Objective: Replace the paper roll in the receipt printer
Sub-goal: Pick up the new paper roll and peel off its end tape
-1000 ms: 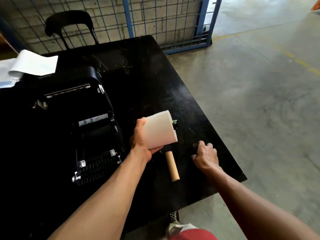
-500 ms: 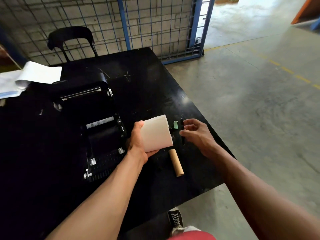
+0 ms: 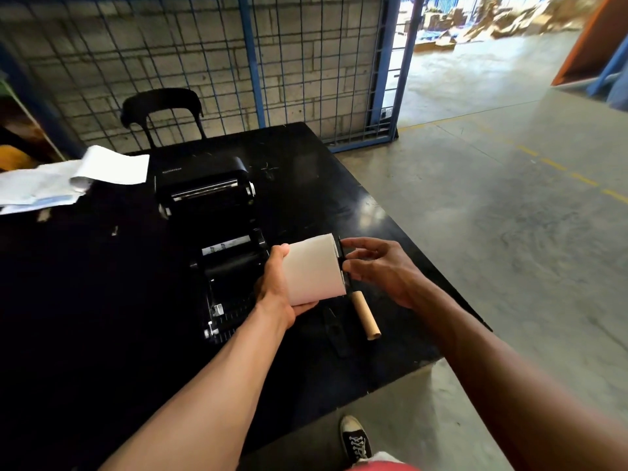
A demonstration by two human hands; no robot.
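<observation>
My left hand [image 3: 277,287] grips a full white paper roll [image 3: 314,268] above the black table, just right of the printer. My right hand [image 3: 380,265] pinches a black plastic spindle end piece [image 3: 342,260] against the roll's right face. The black receipt printer [image 3: 217,239] stands on the table with its lid tipped back and its paper bay bare. A brown cardboard core [image 3: 365,314] from a used roll lies on the table below my right hand.
The black table [image 3: 102,317] ends close to the right of the core. Loose white papers [image 3: 74,180] lie at the far left. A black chair [image 3: 161,112] and a blue wire fence [image 3: 255,62] stand behind. A dark flat piece [image 3: 334,333] lies by the core.
My right hand came up from the table's edge to the roll's right end and now pinches the black end piece there. The view has tilted upward.
</observation>
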